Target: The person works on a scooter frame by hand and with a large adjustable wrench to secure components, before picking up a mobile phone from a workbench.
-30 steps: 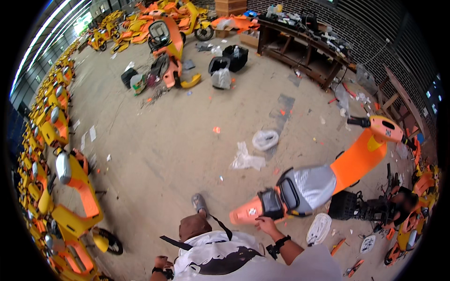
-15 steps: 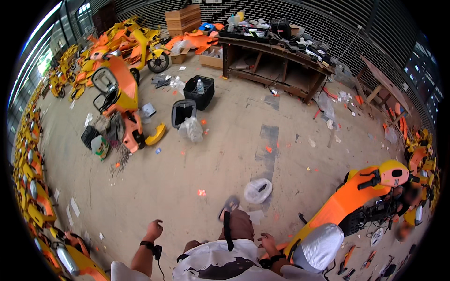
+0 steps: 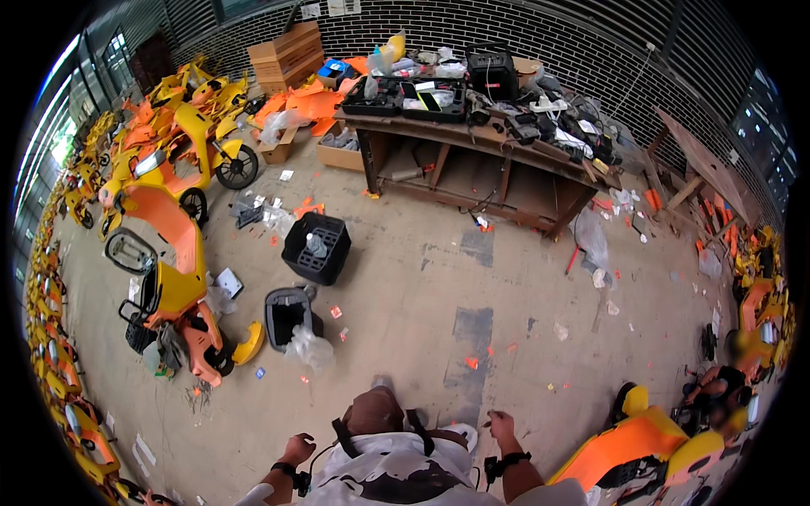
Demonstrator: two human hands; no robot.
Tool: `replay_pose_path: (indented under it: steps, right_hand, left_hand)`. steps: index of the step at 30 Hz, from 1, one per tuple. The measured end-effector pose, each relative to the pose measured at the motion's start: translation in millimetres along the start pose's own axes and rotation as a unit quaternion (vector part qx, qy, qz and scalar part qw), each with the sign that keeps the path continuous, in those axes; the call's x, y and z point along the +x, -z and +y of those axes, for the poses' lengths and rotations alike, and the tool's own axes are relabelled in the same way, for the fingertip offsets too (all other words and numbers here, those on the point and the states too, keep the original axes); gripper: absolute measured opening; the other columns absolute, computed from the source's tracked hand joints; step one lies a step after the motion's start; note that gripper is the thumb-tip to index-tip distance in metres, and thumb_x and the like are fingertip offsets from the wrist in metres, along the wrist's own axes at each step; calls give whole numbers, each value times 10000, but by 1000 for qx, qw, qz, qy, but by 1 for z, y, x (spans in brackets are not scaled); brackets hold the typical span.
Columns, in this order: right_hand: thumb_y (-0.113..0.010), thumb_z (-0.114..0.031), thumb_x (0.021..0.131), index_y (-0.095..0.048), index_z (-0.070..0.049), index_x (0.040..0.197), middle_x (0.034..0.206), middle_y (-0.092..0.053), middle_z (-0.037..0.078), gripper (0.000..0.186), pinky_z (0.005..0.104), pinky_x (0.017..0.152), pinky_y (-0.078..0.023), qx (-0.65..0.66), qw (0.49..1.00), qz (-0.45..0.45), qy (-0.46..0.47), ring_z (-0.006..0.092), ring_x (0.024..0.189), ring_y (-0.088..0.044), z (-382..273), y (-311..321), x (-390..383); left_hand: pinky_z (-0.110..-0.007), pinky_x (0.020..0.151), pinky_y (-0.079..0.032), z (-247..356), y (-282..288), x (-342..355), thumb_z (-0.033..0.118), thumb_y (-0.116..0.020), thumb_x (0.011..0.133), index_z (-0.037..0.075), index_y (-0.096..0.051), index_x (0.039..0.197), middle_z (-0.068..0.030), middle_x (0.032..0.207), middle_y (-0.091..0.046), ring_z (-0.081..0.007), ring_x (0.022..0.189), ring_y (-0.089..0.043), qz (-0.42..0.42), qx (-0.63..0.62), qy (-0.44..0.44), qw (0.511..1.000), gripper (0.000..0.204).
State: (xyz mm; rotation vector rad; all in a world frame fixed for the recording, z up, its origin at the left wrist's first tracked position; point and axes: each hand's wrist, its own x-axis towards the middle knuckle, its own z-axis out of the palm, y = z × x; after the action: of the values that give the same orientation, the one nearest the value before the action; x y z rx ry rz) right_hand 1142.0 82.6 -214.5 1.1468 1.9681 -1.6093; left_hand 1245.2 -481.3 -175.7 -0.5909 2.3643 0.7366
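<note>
My left hand (image 3: 299, 448) hangs low in front of me at the left, its fingers loosely bent and nothing seen in them. To the right, my right hand (image 3: 501, 424) is held out with loosely bent fingers; no object shows in it. Both wrists wear dark bands, the left with a cable. Neither hand touches anything. Nearest ahead are a black plastic bin (image 3: 283, 314) with a clear plastic bag (image 3: 310, 349) at its rim, and a black crate (image 3: 327, 274) holding a clear bottle. Beyond stands a workbench (image 3: 472, 139) heaped with tools, an open black case and parts.
A yellow-orange scooter (image 3: 181, 282) stands at the left, with a yellow curved part (image 3: 249, 344) beside it. Another scooter (image 3: 624, 447) is at the lower right, near a crouching person (image 3: 717, 384). Cardboard boxes (image 3: 287, 57) are stacked by the brick wall. Scraps litter the floor.
I have moved forward, so the workbench, crate and bin are closer. The scooter on the right has slipped lower in view. My right hand has swung forward; the white bag on the floor is mostly out of sight.
</note>
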Motion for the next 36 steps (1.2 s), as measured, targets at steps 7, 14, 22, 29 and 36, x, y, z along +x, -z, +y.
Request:
replay_pose_path:
  steps: [7,14,22,29,36]
  right_hand:
    - [-556,-153,891,-640,9,1024,748,-656,97,226,258,515,-453,5,983,-14,182,135,578,-623,-262,-81,140]
    - [-583,-207,892,-637,-12,1014,672,-655,72,236,258,567,-463,-92,966,9,239,119,596,-610,-453,-145,250]
    - [-674,-267,837,-606,-23,1085,748,-677,80,355,281,586,-482,-89,911,-38,402,125,591,-613,-755,-244,370]
    - [-710,-306,780,-566,18,1140,1007,-634,194,505,379,730,-497,-167,856,-4,489,296,825,-629,-959,-326,509]
    - [-754,-394,699,-577,15,1058,1041,-599,219,572,444,852,-463,-358,841,-56,402,390,1026,-562,-1012,-371,577]
  left_hand:
    - [-305,661,-545,93,56,188,278,-721,706,61,-683,972,-107,703,-691,-207,681,-685,-82,-30,-2,996,345]
    - [-320,626,-511,314,210,382,171,-670,768,30,-653,990,-136,716,-663,-197,638,-649,125,-115,-128,977,264]
    - [-267,596,-508,424,294,461,86,-585,852,-47,-612,979,-95,731,-657,-151,659,-642,142,-329,-18,933,186]
    - [-288,491,-516,474,254,471,86,-593,837,-22,-630,957,-112,744,-671,-172,572,-636,5,-277,165,946,166]
    - [-297,523,-513,557,284,507,127,-585,855,-22,-597,1026,-132,782,-673,-189,634,-661,61,-369,190,908,227]
